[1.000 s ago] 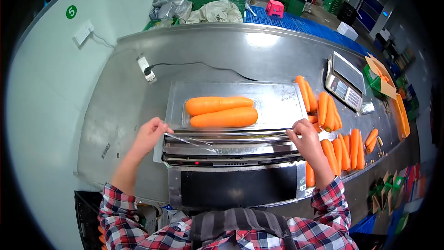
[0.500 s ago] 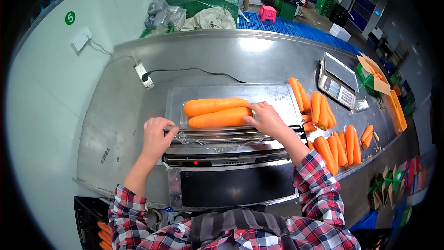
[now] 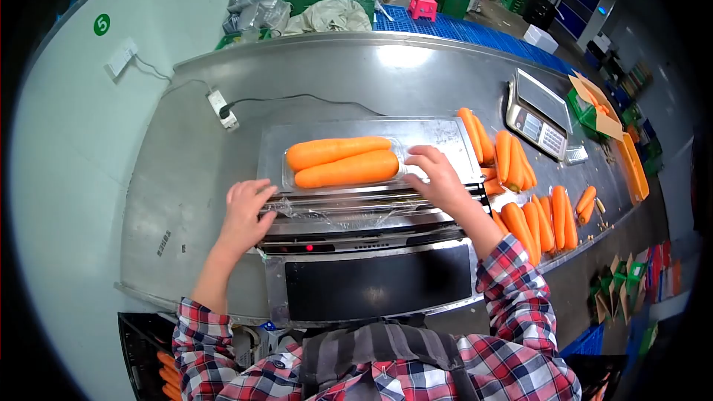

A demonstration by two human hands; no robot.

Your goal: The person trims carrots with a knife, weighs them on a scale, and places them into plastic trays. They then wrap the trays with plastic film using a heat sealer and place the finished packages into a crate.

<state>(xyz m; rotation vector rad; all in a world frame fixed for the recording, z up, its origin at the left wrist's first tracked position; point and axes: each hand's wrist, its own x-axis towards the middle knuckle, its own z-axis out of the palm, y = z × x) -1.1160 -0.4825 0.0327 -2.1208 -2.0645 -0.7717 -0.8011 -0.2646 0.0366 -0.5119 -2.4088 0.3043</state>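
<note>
Two large carrots [image 3: 338,152] lie side by side in a clear plastic tray [image 3: 288,175] on the metal plate of a film-wrapping machine [image 3: 437,131]. A strip of cling film [image 3: 319,210] stretches across the rollers in front of them. At the film's left end, my left hand [image 3: 246,212] has thumb and index finger apart, with the film's edge right at the fingertips. My right hand [image 3: 440,180] is beside the tray's right end, its fingers curved and spread, nothing visible between them.
Packed carrots [image 3: 546,226] stand in groups to the right, with a digital scale [image 3: 538,122] behind them. A power strip [image 3: 223,110] with a black cable lies at back left. The machine's dark front panel [image 3: 379,282] is nearest me. An orange crate [image 3: 635,167] sits at far right.
My right hand has drawn back from the carrots' right end, and its fingers have spread. My left thumb and index finger have parted at the film's edge. The view has shifted slightly.
</note>
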